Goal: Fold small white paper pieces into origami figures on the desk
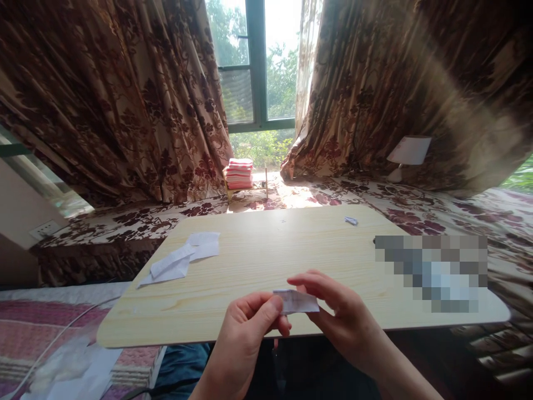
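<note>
A small folded strip of white paper (300, 301) is held above the near edge of the table. My left hand (254, 322) pinches its left end between thumb and fingers. My right hand (343, 311) curves around the right end, fingers and thumb apart. Its index finger reaches over the top of the strip, and the thumb is partly hidden behind the lower right corner. Whether the right fingers touch the paper I cannot tell. Loose white paper pieces (179, 261) lie overlapping at the table's left. A small folded piece of paper (351, 220) rests near the far right corner.
The light wooden table (241, 239) has rounded corners. A pixelated patch (437, 272) hides something on its right. Beyond stand a stack of pink-and-white cloths (240, 174) and a white lamp (410, 150). More white paper (83, 372) and a cable (70, 325) lie at lower left.
</note>
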Motion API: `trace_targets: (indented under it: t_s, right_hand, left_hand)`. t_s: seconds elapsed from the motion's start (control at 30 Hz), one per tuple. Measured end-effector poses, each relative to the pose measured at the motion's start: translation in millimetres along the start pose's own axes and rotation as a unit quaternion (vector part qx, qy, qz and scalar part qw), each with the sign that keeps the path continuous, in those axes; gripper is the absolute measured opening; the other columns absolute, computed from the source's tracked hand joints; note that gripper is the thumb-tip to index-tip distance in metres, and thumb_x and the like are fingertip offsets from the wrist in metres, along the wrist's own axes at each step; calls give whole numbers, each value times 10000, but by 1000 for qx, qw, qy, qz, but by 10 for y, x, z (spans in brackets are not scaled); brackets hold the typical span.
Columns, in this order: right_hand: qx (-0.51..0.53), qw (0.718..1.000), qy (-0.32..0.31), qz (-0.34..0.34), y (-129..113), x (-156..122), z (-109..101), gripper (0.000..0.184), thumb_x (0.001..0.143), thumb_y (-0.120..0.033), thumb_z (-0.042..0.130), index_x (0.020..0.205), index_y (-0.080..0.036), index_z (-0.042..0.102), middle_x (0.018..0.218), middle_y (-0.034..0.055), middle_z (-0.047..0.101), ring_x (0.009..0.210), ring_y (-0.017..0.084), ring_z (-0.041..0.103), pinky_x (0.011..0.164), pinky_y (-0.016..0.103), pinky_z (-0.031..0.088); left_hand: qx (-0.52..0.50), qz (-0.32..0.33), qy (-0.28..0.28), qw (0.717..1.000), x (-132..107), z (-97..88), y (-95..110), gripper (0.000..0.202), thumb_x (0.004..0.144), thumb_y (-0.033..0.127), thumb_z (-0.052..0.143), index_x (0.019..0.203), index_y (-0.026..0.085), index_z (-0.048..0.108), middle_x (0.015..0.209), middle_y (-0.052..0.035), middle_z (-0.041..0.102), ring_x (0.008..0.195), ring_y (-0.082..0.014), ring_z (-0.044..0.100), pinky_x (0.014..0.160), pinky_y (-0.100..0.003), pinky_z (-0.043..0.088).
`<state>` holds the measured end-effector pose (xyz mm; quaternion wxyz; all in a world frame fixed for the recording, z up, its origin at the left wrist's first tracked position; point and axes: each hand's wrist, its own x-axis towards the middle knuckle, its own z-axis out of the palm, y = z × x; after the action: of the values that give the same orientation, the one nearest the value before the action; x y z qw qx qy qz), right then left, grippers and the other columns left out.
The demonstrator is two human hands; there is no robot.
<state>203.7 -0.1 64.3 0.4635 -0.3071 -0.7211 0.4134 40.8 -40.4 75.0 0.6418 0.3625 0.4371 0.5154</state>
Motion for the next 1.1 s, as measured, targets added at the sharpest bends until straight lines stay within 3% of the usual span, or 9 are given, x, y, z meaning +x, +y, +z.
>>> trace_targets:
  t_s: [0.13, 0.23, 0.47, 0.57, 0.67, 0.77, 0.83, 1.0, 1.1]
  right_hand:
    - [89, 990, 9, 110, 19, -5, 12, 70, 822, -218, 610, 872, -185, 646, 761, 12, 636, 707, 146, 580, 647, 250, 460]
    - [132, 981, 25, 140, -3, 14, 7, 128, 821, -289, 626, 770, -172, 644, 688, -4, 614, 635, 121, 529, 585, 228, 426]
    - [248, 952, 92, 157, 104, -25, 103, 366, 891, -493, 498, 845, -166, 656, 646, -7, 570, 618, 116, 500, 623, 250, 420]
    - [223, 957, 92, 160, 109, -32, 143, 295, 852, -461, 584, 855, -173, 646, 644, -23, 556, 625, 108, 497, 630, 238, 422]
    - [183, 967, 82, 156, 17, 21, 88, 213, 823, -382, 647, 782, -173, 639, 628, -32, 561, 608, 98, 502, 594, 215, 422]
    - [153, 980, -14, 124, -110, 98, -27, 186, 862, -325, 603, 768, -167, 635, 697, 1, 632, 671, 126, 576, 637, 236, 456]
    - [118, 985, -74, 105, -173, 128, -77, 148, 881, -273, 577, 789, -171, 632, 719, 7, 645, 692, 136, 598, 658, 246, 469]
    - [38, 994, -66, 80, -231, 100, -4, 141, 882, -227, 570, 759, -176, 617, 657, -13, 581, 631, 114, 558, 619, 228, 461]
    - [69, 992, -45, 97, -219, 71, 68, 105, 872, -268, 589, 836, -176, 626, 679, -10, 570, 605, 122, 570, 603, 252, 483]
  left_hand:
    - [-6, 19, 26, 999, 4, 19, -24, 254, 764, 341, 689, 639, 122, 663, 547, -7, 588, 606, -117, 505, 649, -245, 413]
    - [28, 48, 36, 998, 19, 21, -62, 258, 789, 334, 668, 635, 127, 666, 582, -10, 607, 643, -119, 516, 722, -250, 422]
    - [44, 95, 104, 989, 79, 97, -235, 260, 806, 362, 641, 652, 153, 646, 644, 3, 594, 711, -131, 531, 772, -245, 424]
    - [62, 91, 132, 985, 70, 141, -247, 266, 796, 385, 644, 659, 157, 653, 674, -10, 621, 788, -166, 565, 795, -260, 427]
    - [121, 71, 63, 988, 47, 99, -137, 246, 776, 389, 667, 728, 149, 695, 731, -33, 660, 820, -185, 578, 778, -259, 428]
    - [146, 70, -74, 984, 31, -10, 24, 326, 801, 436, 632, 947, 154, 706, 844, -56, 684, 866, -203, 584, 822, -288, 427]
    - [140, 82, -122, 979, 27, -72, 86, 391, 888, 459, 492, 961, 137, 700, 859, -76, 682, 874, -211, 588, 843, -316, 424]
    - [177, 77, -110, 975, 24, -100, 35, 406, 925, 410, 451, 756, 123, 684, 775, -66, 666, 661, -137, 517, 665, -258, 412]
    - [164, 97, -99, 977, 15, -82, -27, 382, 916, 399, 481, 718, 129, 665, 738, -44, 655, 602, -106, 465, 681, -252, 404]
